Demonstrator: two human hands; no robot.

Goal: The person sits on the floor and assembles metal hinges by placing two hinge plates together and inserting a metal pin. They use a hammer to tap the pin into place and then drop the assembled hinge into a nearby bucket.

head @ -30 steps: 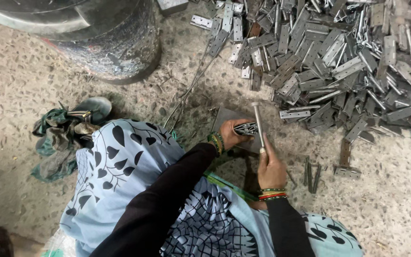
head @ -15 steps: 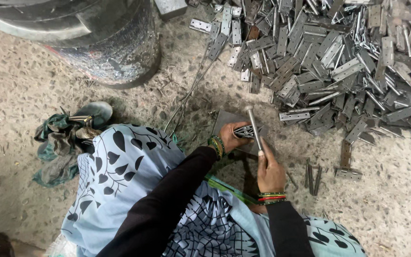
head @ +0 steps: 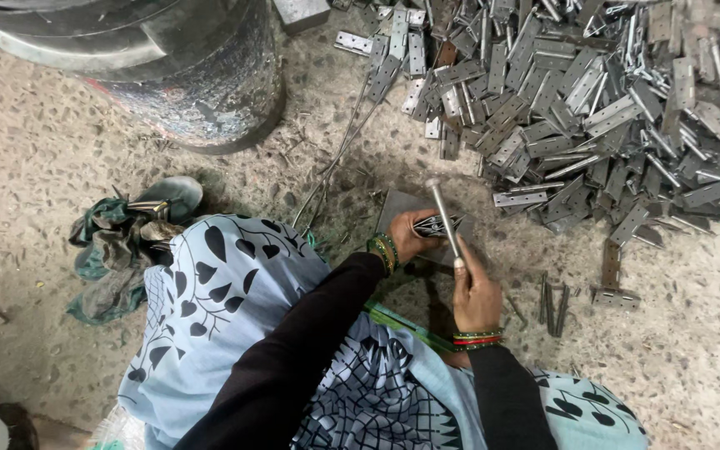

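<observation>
The right hand (head: 477, 296) is closed around a thin metal rod (head: 444, 218), tip pointing up and away. The left hand (head: 414, 235) pinches a small hinge (head: 439, 225) on a flat metal plate (head: 397, 208) (on the floor), near the hinge pile (head: 593, 100).

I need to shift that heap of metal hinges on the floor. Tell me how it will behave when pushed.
The heap of hinges would likely scatter rather than slide as one, since the pieces lie loose and crisscrossed. Each looks like stiff flat metal, so probably heavy for its size. The leaves may flap open when lifted, as several lie unfolded.
</observation>
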